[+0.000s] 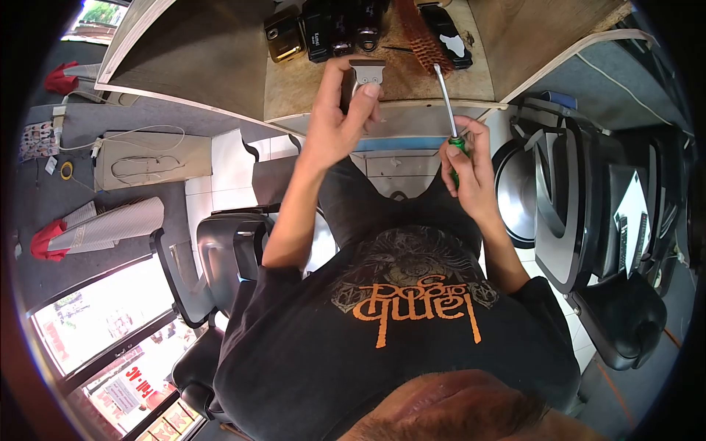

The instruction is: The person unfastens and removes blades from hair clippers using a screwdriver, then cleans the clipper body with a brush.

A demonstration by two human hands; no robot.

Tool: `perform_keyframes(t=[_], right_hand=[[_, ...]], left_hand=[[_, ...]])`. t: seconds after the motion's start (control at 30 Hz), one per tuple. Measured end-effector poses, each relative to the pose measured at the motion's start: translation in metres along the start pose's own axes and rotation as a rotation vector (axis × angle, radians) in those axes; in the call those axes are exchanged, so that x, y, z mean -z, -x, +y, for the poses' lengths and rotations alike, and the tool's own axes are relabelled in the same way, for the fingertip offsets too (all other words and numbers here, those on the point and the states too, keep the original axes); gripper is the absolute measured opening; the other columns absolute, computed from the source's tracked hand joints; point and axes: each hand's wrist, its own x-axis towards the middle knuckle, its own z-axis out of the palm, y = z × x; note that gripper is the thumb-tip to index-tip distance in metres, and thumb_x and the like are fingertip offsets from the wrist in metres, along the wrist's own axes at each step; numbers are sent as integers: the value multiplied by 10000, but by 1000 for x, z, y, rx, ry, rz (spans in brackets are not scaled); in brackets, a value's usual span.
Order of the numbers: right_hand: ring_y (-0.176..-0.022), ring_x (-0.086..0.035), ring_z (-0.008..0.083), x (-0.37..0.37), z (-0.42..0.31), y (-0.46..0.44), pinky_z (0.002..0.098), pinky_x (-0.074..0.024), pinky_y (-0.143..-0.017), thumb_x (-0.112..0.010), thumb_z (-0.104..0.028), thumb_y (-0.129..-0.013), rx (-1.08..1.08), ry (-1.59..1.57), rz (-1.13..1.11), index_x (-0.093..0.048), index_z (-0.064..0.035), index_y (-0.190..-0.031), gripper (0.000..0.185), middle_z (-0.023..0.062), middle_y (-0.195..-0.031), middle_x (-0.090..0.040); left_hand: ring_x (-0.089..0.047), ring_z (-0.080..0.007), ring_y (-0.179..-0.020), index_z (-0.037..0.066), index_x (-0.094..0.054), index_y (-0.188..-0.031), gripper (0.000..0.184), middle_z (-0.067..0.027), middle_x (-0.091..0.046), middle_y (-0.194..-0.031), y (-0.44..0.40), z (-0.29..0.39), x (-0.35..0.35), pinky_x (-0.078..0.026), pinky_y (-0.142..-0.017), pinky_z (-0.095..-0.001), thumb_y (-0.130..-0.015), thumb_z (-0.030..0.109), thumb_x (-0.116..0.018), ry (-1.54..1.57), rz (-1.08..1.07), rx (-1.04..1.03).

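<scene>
My left hand [340, 114] is closed around a hair trimmer [368, 76], its metal blade end with small screws turned up toward me. The thumb presses just below the blade, and the palm hides most of the trimmer's body. In my right hand [471, 165] is a screwdriver [446, 103], gripped by its green handle. Its silver shaft points up and away, with the tip apart from the trimmer and in front of a brown-bristled brush [423, 40] on the wooden shelf.
Several dark clippers and boxes [318, 33] stand on the shelf [287, 103], beside a black object with a white patch [450, 37]. Wooden side panels [198, 59] flank it. Black salon chairs [235, 250] are on both sides. A cable [140, 132] lies across a board at left.
</scene>
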Motion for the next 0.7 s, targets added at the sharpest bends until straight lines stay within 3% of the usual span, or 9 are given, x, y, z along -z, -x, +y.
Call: perform_keyframes(t=[0.03,0.13,0.23,0.33,0.43,0.53,0.7], right_hand=[[-592,-503,89,6,-7,-1,262,-419,-567,-602,-135,-1076,-6,54,-14,-459,-67,-1492,445,20,-791,-577],[-711,-609,116,10,-30,-6,285,-509,-686,-653,-93,-1039,149,358,-25,-574,-39,-1474,446,72,-899,-689],[-814,-659,147,9,-41,-9,307,-542,-804,-687,-82,-1014,295,445,-47,-655,-37,-1437,427,117,-1041,-756],[-813,-658,164,11,-39,-10,310,-542,-816,-690,-84,-1010,359,497,-99,-678,-43,-1422,414,147,-1121,-770],[-792,-651,167,10,-36,-9,306,-541,-797,-698,-92,-1007,321,490,-117,-686,-47,-1416,411,139,-1078,-771],[-760,-631,154,10,-38,-7,300,-529,-759,-704,-95,-1006,235,478,-113,-677,-46,-1415,413,112,-972,-743],[-744,-555,64,4,-22,-10,244,-463,-693,-722,-145,-1031,94,312,9,-670,-53,-1384,368,9,-873,-674]], left_hand=[[-613,-104,-756,17,-500,-1414,323,-63,-639,-984,-3,-1,6,-504,-625,-253,-1113,118,-555,-1,-17,-6],[-556,-99,-763,51,-609,-1349,332,-25,-633,-911,-7,-5,18,-486,-691,-275,-1042,154,-683,-160,-43,28],[-535,-109,-768,55,-641,-1336,354,-25,-640,-918,-6,-5,15,-473,-695,-282,-1002,146,-716,-146,-32,-12],[-631,-101,-806,29,-617,-1345,328,-30,-651,-965,-6,0,16,-516,-675,-267,-1027,79,-680,-250,-86,-66],[-653,-142,-834,18,-666,-1289,320,-48,-674,-975,-10,4,16,-539,-729,-302,-982,78,-732,-398,-76,-167],[-665,-199,-835,6,-710,-1228,317,-79,-684,-968,-12,16,15,-544,-761,-330,-927,77,-775,-490,-48,-213],[-671,-231,-779,25,-753,-1189,334,-102,-695,-945,-9,34,6,-549,-710,-320,-870,100,-814,-635,-33,-278]])
